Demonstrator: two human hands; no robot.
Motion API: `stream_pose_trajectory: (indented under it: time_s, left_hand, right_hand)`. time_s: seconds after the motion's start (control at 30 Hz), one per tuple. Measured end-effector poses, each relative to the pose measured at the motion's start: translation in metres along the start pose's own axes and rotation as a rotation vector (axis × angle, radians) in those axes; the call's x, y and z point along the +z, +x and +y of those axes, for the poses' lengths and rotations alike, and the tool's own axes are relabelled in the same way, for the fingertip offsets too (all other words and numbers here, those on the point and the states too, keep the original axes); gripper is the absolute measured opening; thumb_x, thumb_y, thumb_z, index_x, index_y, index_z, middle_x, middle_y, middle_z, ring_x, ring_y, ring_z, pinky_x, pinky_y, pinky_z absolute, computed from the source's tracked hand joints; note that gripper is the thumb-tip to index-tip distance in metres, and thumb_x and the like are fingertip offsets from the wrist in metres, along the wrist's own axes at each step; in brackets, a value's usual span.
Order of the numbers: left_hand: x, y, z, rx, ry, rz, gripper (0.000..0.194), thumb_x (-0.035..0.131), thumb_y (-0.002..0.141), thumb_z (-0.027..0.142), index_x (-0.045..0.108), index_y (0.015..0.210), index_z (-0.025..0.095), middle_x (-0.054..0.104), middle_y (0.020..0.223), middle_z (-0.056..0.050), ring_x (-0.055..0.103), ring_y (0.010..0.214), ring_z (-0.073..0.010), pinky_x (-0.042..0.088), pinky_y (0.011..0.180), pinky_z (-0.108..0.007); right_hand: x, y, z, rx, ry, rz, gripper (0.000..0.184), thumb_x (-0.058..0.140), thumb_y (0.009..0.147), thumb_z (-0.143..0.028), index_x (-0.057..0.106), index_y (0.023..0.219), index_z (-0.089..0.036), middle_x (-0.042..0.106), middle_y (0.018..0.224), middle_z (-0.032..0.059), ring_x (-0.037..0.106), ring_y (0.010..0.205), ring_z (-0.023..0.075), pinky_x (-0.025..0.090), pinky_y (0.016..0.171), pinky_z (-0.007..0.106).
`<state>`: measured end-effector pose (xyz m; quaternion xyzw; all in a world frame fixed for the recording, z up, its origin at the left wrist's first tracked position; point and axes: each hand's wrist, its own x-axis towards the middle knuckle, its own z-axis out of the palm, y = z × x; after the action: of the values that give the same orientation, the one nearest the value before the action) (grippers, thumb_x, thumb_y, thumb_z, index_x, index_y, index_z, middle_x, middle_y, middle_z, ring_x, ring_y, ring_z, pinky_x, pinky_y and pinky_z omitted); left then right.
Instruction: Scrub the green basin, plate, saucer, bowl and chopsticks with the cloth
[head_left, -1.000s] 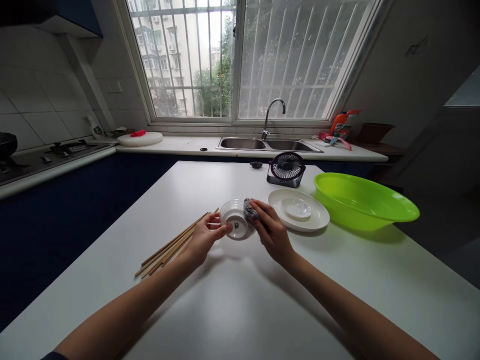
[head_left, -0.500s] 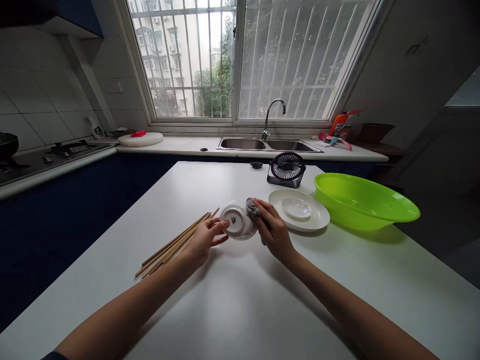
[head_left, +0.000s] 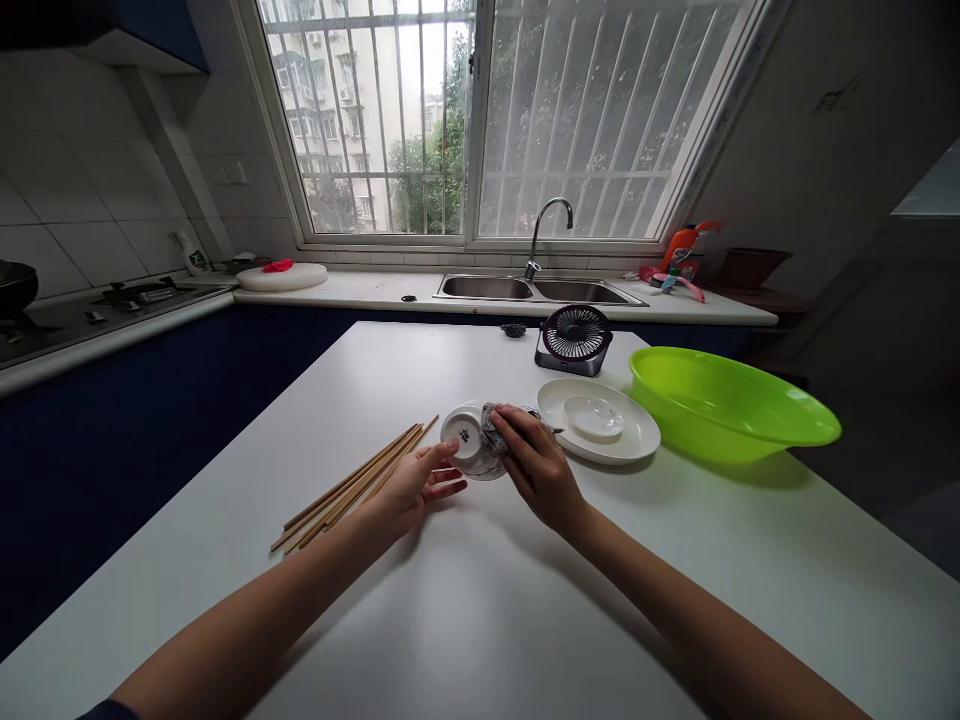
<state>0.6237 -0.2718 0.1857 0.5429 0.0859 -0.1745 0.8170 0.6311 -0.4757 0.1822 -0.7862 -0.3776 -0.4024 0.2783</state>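
Note:
My left hand [head_left: 420,482] grips a small white bowl [head_left: 461,432], its thumb on the base and fingers beneath. The bowl is tipped so that its underside, with a dark printed mark, faces me. Pressed against the bowl's outer side is a crumpled grey cloth [head_left: 493,428], pinched by my right hand [head_left: 541,465]. Part of the bowl is hidden behind the cloth and the right fingers. Left of my left hand lies a loose bundle of wooden chopsticks [head_left: 349,490]. Beyond my right hand is a white plate [head_left: 641,432] with a small white dish [head_left: 592,415] on it.
A bright green basin [head_left: 727,400] stands at the right of the white table [head_left: 450,610]. Towards the far edge are a small black fan [head_left: 575,338] and a dark scouring pad [head_left: 513,330]. Behind, a counter holds a double sink [head_left: 487,288] with a tap [head_left: 534,240].
My right hand has slid the cloth a little to the left across the bowl, covering more of its side. The bowl has shifted and tilted slightly in my left hand.

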Motion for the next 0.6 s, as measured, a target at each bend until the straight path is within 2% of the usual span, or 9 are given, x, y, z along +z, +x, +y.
stream_pose_trajectory:
  time_s: [0.13,0.2,0.43,0.6]
  left_hand:
    - [0.0031,-0.0043,0.002,-0.016,0.012,-0.021,0.043,0.085,0.068,0.039,0.066,0.098,0.015,0.07,0.098,-0.012,0.068,0.089,-0.0196,0.058,0.081,-0.029]
    - [0.0038,-0.0054,0.0031,-0.03,0.012,-0.022,0.041,0.084,0.069,0.038,0.066,0.099,0.014,0.07,0.097,-0.011,0.067,0.086,-0.0181,0.058,0.079,-0.028]
    - [0.0063,-0.0041,0.0041,-0.082,-0.036,0.017,0.034,0.081,0.07,0.035,0.067,0.091,0.012,0.067,0.083,-0.008,0.065,0.071,-0.015,0.058,0.073,-0.026]
    - [0.0067,-0.0037,0.0033,-0.109,-0.071,0.047,0.03,0.079,0.071,0.034,0.066,0.087,0.012,0.065,0.078,-0.008,0.064,0.069,-0.0155,0.059,0.075,-0.027]
  right_hand:
    - [-0.0014,0.0008,0.006,0.099,0.045,0.022,0.059,0.046,0.099,-0.013,0.034,0.153,-0.033,0.054,0.139,0.0117,0.054,0.129,0.0266,0.05,0.106,0.046]
    - [-0.0014,0.0008,0.0058,0.103,0.048,0.026,0.06,0.046,0.099,-0.012,0.034,0.153,-0.033,0.054,0.138,0.0118,0.053,0.129,0.0263,0.05,0.106,0.047]
    - [-0.0001,-0.0013,-0.0008,-0.044,-0.022,0.024,0.059,0.047,0.099,-0.015,0.033,0.154,-0.03,0.056,0.139,0.013,0.053,0.13,0.0297,0.05,0.105,0.051]
    - [0.0031,-0.0053,-0.0027,-0.123,-0.076,0.023,0.061,0.051,0.098,-0.014,0.034,0.154,-0.027,0.06,0.136,0.0144,0.053,0.131,0.0304,0.051,0.103,0.05]
